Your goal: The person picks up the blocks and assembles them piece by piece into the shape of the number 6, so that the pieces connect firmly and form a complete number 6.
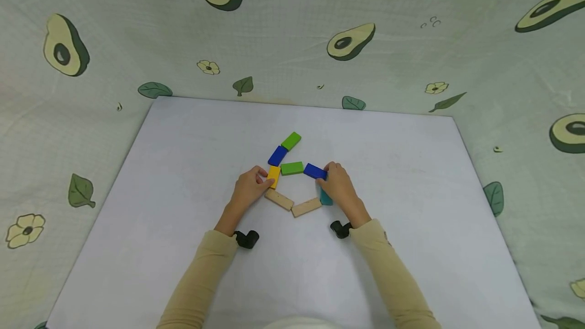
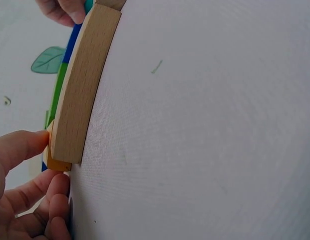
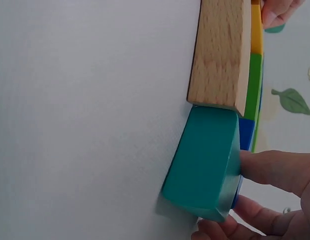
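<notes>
The left hand (image 1: 248,187) pinched the yellow block (image 1: 275,172) and the right hand (image 1: 338,185) the nearer blue block (image 1: 314,170), beside the teal block (image 1: 326,198) — all three in a loop on the table (image 1: 420,182) with green (image 1: 292,168) and wood blocks (image 1: 306,207). The step looked like aligning joints; next seemed to call for light nudges — then clean release.

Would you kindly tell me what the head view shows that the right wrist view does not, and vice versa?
Only the head view shows the beige fabric sleeves and large green-and-cream avocado prints. Only the right wrist view shows the fine grain on a pale wooden block. Both share the angular teal block, the rectangular yellow block, the left hand and the right hand.
</notes>
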A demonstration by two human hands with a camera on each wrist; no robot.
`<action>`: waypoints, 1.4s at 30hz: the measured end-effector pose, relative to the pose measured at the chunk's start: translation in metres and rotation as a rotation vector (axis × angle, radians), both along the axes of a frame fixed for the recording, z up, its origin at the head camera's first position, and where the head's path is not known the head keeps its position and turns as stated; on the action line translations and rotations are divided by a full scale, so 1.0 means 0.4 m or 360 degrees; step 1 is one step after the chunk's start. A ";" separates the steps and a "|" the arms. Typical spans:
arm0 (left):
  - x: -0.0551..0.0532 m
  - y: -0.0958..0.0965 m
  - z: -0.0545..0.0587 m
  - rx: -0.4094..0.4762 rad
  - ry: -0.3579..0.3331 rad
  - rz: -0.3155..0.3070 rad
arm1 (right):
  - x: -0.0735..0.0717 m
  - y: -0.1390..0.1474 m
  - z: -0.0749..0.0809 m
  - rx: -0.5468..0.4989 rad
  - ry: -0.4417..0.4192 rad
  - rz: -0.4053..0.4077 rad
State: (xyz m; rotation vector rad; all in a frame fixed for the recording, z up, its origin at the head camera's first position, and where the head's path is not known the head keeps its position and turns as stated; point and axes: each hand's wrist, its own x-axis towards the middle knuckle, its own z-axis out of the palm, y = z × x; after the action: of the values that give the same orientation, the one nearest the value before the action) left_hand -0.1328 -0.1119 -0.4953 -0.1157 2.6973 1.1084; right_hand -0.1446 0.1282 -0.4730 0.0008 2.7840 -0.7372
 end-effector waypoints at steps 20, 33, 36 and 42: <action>-0.002 0.002 -0.001 -0.0012 -0.0017 -0.0003 | 0.028 -0.005 -0.008 -0.0102 -0.0082 -0.0055; 0.003 0.002 0.000 0.0015 -0.0006 0.0003 | 0.046 0.018 0.005 -0.0196 -0.0112 -0.0084; 0.006 0.002 0.002 0.0019 -0.0011 0.0013 | 0.059 0.031 0.011 -0.0195 -0.0143 -0.0081; 0.009 0.000 0.004 0.0025 0.0010 0.0016 | 0.092 0.045 0.019 -0.0241 -0.0140 -0.0073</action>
State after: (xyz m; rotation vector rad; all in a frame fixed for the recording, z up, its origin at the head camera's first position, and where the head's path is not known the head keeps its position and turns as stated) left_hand -0.1292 -0.1119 -0.4938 -0.1234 2.6959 1.1341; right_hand -0.1078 0.1464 -0.4654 0.0670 2.6468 -0.9346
